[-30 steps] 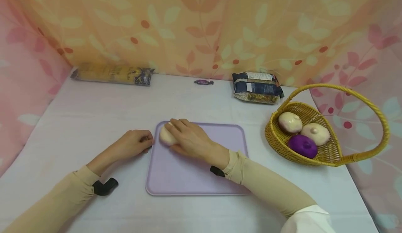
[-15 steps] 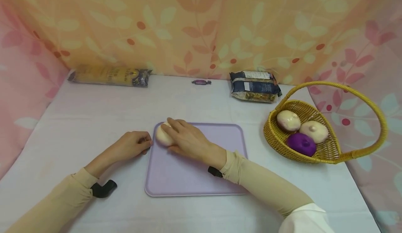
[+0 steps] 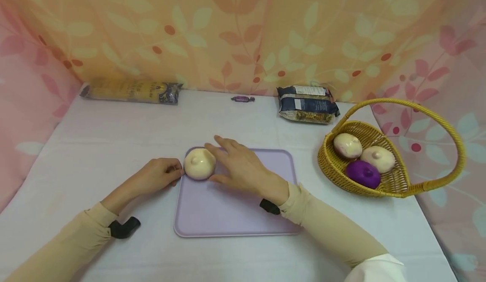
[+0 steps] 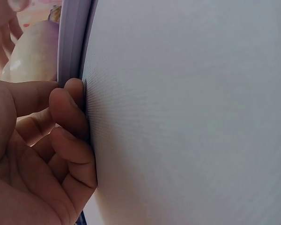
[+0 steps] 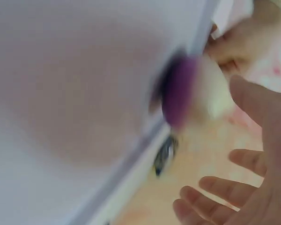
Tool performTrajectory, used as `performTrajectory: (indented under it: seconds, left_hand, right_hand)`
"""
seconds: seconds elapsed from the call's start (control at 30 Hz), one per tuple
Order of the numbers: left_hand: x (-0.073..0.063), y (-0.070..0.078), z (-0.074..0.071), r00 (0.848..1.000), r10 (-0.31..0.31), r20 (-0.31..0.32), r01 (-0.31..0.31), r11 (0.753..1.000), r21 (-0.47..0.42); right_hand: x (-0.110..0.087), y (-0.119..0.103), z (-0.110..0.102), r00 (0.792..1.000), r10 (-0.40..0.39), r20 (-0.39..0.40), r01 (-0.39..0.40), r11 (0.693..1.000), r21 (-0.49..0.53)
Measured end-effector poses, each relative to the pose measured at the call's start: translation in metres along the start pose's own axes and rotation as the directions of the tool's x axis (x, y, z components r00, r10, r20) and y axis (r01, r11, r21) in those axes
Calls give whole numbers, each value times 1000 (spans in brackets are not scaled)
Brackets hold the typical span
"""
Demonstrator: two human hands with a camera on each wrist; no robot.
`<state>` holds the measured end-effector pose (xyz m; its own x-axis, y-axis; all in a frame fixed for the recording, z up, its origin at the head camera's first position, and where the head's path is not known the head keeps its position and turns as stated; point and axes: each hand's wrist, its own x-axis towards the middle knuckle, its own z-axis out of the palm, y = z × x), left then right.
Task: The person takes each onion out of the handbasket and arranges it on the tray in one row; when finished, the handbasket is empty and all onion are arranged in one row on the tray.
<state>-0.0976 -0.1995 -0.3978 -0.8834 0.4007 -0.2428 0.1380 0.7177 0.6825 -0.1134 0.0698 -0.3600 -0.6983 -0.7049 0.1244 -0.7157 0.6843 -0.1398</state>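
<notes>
A white-and-purple turnip (image 3: 199, 164) sits at the far left corner of the lilac tray (image 3: 235, 214), pale side up. Just right of it, my right hand (image 3: 243, 168) hovers with fingers spread, holding nothing. The right wrist view has this turnip (image 5: 196, 93) blurred, apart from the right hand (image 5: 243, 164). At the tray's left edge my left hand (image 3: 157, 175) has curled fingers. From the left wrist, thumb and forefinger of that hand (image 4: 42, 140) pinch the tray's rim (image 4: 72, 42).
A yellow wicker basket (image 3: 334, 178) with a tall handle stands at the right, with several turnips (image 3: 363, 174) inside. Along the back lie a long yellow pasta packet (image 3: 130, 91), a small purple wrapped candy (image 3: 243, 99) and a dark blue packet (image 3: 307, 104). Patterned cloth (image 3: 243, 33) encloses the table.
My right hand has let go of the turnip and drawn off to the right, after shifting it slightly left into the tray's corner. The left hand has stayed at the tray's edge.
</notes>
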Motion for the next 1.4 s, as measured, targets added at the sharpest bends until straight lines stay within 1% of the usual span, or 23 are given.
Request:
performTrajectory:
  seconds: [0.1, 0.13, 0.2, 0.27, 0.33, 0.37, 0.43, 0.47, 0.5, 0.53, 0.6, 0.7, 0.8, 0.87, 0.97, 1.0, 1.07, 1.1, 1.13, 1.17, 1.27, 1.37, 1.4]
  left_hand:
    - [1, 1, -2, 1000, -4, 7, 4, 1000, 10]
    - [1, 1, -3, 1000, -8, 8, 7, 1000, 15]
    - [2, 1, -6, 1000, -14, 9, 14, 1000, 22]
    - [3, 2, -8, 1000, -10, 10, 9, 1000, 25]
    - [4, 2, -10, 1000, -13, 18, 12, 1000, 22]
    - [4, 2, -10, 1000, -12, 21, 12, 1000, 21]
    - [5, 2, -11, 1000, -6, 25, 6, 1000, 22]
    - [5, 2, -11, 1000, -13, 26, 12, 1000, 24]
    - [5, 2, -11, 1000, -14, 26, 13, 1000, 25]
    - [5, 1, -12, 1000, -15, 27, 14, 1000, 25]
    - [4, 0, -12, 1000, -14, 28, 14, 1000, 28]
    - [3, -1, -12, 999, -18, 30, 18, 1000, 24]
    - [2, -1, -11, 999, -22, 31, 21, 1000, 20]
    - [2, -1, -10, 999, -24, 30, 24, 1000, 16]
    - [3, -1, -7, 999, -29, 29, 29, 1000, 9]
    - [3, -1, -7, 999, -29, 28, 29, 1000, 6]
    - [3, -1, -5, 999, -26, 31, 26, 1000, -2]
    - [3, -1, -4, 999, -22, 32, 23, 1000, -4]
    - [3, -2, -3, 999, -25, 33, 25, 1000, -5]
    - [3, -2, -2, 999, -26, 33, 26, 1000, -6]
    - [1, -2, 0, 999, -32, 33, 33, 999, -12]
    - [1, -4, 0, 999, -32, 28, 32, 999, -10]
    - [2, -4, 0, 999, -30, 27, 30, 1000, -9]
  right_hand:
    - [-22, 24, -20, 994, 103, -45, -104, 994, -15]
    - [-30, 34, -28, 988, 140, -73, -142, 990, -22]
    - [-49, 54, -44, 966, 222, -132, -228, 973, -33]
    - [-69, 74, -60, 932, 302, -199, -311, 950, -14]
    - [-92, 92, -74, 889, 387, -244, -398, 917, 4]
    - [-104, 101, -81, 864, 431, -260, -444, 896, 13]
    - [-128, 116, -92, 811, 523, -262, -538, 843, 17]
    - [-139, 123, -97, 788, 565, -246, -580, 814, 11]
    - [-151, 130, -102, 762, 611, -214, -626, 780, -2]
    - [-161, 137, -106, 739, 651, -177, -662, 749, -11]
    - [-178, 148, -111, 680, 729, -81, -732, 680, -34]
    - [-194, 160, -114, 605, 795, 43, -792, 606, -77]
    - [-200, 167, -114, 548, 825, 134, -812, 564, -149]
    - [-203, 171, -112, 529, 825, 199, -805, 562, -189]
    - [-205, 174, -108, 490, 823, 287, -804, 554, -216]
    - [-206, 174, -107, 482, 822, 303, -807, 551, -213]
    - [-207, 175, -103, 478, 816, 325, -809, 553, -197]
    - [-208, 174, -102, 472, 816, 334, -814, 549, -191]
    - [-208, 174, -100, 471, 815, 338, -816, 548, -185]
    - [-207, 173, -99, 475, 813, 337, -816, 550, -177]
    - [-206, 172, -95, 496, 806, 323, -814, 561, -151]
    - [-205, 169, -95, 520, 810, 272, -814, 566, -130]
    - [-205, 167, -95, 533, 811, 242, -813, 570, -119]
